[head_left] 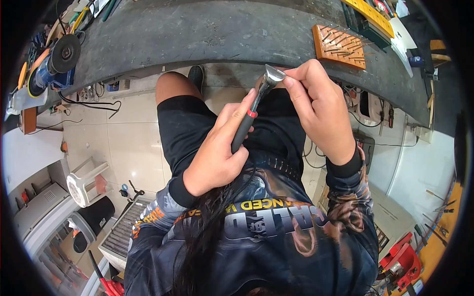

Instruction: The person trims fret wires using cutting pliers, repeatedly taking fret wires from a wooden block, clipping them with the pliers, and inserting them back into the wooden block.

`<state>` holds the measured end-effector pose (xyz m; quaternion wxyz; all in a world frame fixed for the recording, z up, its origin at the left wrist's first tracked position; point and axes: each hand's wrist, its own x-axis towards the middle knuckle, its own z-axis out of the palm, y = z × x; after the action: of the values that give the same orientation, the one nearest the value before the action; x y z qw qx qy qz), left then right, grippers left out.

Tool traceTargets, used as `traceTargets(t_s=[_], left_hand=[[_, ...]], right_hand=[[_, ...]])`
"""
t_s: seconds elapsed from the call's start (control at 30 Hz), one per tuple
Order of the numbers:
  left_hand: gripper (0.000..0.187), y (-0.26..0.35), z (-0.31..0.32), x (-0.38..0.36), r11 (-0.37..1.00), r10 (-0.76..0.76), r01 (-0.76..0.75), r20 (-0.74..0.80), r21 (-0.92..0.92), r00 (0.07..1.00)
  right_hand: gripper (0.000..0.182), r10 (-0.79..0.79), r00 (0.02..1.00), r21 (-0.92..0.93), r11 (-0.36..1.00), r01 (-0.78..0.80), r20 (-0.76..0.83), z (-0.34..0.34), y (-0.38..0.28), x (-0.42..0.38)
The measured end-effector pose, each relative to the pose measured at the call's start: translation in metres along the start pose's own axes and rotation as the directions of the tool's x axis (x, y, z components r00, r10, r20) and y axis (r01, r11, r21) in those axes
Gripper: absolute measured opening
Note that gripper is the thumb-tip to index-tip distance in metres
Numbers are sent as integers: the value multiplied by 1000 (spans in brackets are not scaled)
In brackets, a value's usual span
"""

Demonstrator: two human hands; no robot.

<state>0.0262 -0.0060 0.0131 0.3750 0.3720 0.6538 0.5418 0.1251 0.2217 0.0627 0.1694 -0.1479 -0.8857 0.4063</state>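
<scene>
A hand tool that looks like a scraper point(244, 127), with a dark grey handle, a red ring and a flared metal head, slants up and to the right above my lap. My left hand point(217, 153) is wrapped around its handle, the index finger stretched along the shaft. At the far end, the thumb and fingertips of my right hand point(316, 106) pinch the edge of the shiny metal head point(275, 73). The tool is held clear of the workbench point(197, 34), near its front edge.
An orange wooden block point(340, 47) with several upright metal bits stands on the bench at right. An angle grinder point(54, 64) lies at left, its cable hanging over the edge. A white stool point(81, 185) is on the tiled floor at left. Red clamp-like equipment point(405, 259) sits lower right.
</scene>
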Motion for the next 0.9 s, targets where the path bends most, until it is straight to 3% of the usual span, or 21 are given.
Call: traceTargets(t_s=[0.1,0.23,0.3,0.4,0.47,0.5,0.57,0.67,0.9], left_hand=[[109,9,-2,0,994,-107,108,19,-29,994],[107,6,0,-1,993,-111,112,35,-31,993],[102,0,2,-1,1000,-5,5,-1,8,1000],[97,-1,4,-4,999,-4,4,-5,-51,1000],[96,1,6,-4,997,-14,13,-17,-77,1000],[95,2,7,-4,994,-25,22,-28,-103,999],[95,5,9,-5,991,-65,59,-48,-119,997],[94,5,10,-6,986,-108,98,-74,-138,991],[96,1,21,-10,968,-169,137,-139,-212,976]], right_hand=[[15,-27,1000,-8,1000,27,-11,1,1,1],[15,-49,999,-55,997,48,-22,2,3,0],[15,-66,998,-83,994,64,-23,3,5,0],[16,-80,997,-93,993,77,-24,4,8,2],[21,-218,973,-313,931,186,-71,4,12,4],[21,-219,973,-313,931,187,-71,1,11,5],[29,-325,945,-609,757,238,-35,-6,9,8],[35,-444,896,-675,663,323,-7,-6,12,16],[35,-513,851,-743,523,417,116,-6,14,25]])
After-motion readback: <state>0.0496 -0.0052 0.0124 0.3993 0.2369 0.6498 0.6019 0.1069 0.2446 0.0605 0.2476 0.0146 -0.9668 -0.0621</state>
